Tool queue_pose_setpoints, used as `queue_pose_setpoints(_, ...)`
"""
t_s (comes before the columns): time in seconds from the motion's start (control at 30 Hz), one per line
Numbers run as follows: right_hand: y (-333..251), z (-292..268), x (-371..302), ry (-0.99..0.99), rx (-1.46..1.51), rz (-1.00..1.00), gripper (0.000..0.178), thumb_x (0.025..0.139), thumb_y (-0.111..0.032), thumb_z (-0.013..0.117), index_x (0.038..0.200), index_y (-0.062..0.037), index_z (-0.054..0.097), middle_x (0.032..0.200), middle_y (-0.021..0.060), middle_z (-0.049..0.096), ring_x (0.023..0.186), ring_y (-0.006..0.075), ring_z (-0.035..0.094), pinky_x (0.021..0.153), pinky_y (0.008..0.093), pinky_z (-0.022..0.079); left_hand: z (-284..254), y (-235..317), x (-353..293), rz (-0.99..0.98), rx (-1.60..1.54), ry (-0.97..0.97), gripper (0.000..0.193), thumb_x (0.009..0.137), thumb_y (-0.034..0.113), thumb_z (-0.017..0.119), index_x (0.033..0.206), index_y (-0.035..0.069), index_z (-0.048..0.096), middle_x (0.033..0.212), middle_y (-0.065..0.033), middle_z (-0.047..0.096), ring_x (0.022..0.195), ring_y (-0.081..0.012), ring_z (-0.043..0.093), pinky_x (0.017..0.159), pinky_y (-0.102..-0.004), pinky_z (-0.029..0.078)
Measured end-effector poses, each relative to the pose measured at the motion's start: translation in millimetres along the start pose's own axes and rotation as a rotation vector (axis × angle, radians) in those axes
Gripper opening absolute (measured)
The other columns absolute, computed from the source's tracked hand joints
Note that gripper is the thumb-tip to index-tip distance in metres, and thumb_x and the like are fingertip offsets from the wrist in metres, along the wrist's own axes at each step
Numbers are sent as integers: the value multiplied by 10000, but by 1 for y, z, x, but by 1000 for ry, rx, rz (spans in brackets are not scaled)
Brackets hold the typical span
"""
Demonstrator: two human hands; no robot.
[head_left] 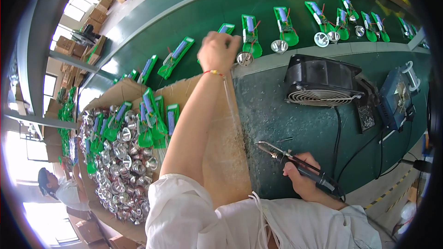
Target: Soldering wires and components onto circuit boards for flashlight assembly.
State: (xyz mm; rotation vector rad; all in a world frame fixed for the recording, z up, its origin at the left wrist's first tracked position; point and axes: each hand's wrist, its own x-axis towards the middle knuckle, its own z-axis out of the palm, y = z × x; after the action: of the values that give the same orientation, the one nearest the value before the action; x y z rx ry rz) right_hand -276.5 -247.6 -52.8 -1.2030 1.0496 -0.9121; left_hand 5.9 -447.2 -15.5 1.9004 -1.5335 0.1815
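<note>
My left hand (218,51) reaches out to the far belt, its fingers curled over a green flashlight housing (226,28) with a blue-grey battery inside. The hand covers most of that housing, and the fingertips are hidden. Just right of it lies another open green housing (251,41) with red wires and a silver reflector cup (244,58). Low on the right, my right hand (302,175) is closed round the black handle of a soldering iron (318,178). The iron's metal tip points left, above the dark green bench mat (272,120), which is strewn with solder crumbs.
A black fan (323,80) stands on the bench, beside a blue soldering station (397,97) with trailing cables. A cardboard box (87,175) at left holds many reflector cups (127,163) and several green housings. More housings line the belt (180,27). A person (62,189) works at far left.
</note>
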Motion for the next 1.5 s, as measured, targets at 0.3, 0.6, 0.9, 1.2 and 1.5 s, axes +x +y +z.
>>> queue_pose_setpoints(0.3,-5,-1,5,-30,-22,-37,137,824,-75,596,845,7,488,678,89,598,579,107,572,532,247,482,-34,-40,-25,-37,27,-421,583,714,249,589,1259,159,403,1065,-225,474,910,-395,550,768,-450,465)
queue_pose_setpoints(0.6,5,10,5,25,50,-118,158,800,-93,631,809,9,511,645,82,599,534,113,576,496,240,478,-153,24,-237,-278,-28,-302,625,733,180,613,1294,98,351,1237,-200,353,1103,-374,426,844,-421,445)
queue_pose_setpoints(0.9,12,5,-2,3,137,-244,121,863,-126,578,862,-34,499,731,84,595,612,110,566,548,262,489,-247,-75,-334,-531,783,-23,683,748,288,631,1333,66,356,1357,-196,324,1240,-369,319,995,-484,269)
queue_pose_setpoints(1.2,-1,10,0,-45,146,-250,169,840,-202,612,818,-59,525,616,-3,538,535,58,500,463,237,394,-224,-47,-318,-317,803,-2,333,872,339,500,1043,67,589,1147,-202,500,987,-362,517,823,-525,394)
queue_pose_setpoints(1.5,9,14,0,-21,181,-269,166,839,-183,611,810,-53,514,623,-1,535,536,58,509,464,224,409,-221,-107,-329,-210,877,113,477,856,492,437,1049,74,561,1004,-138,525,892,-321,504,729,-454,400)
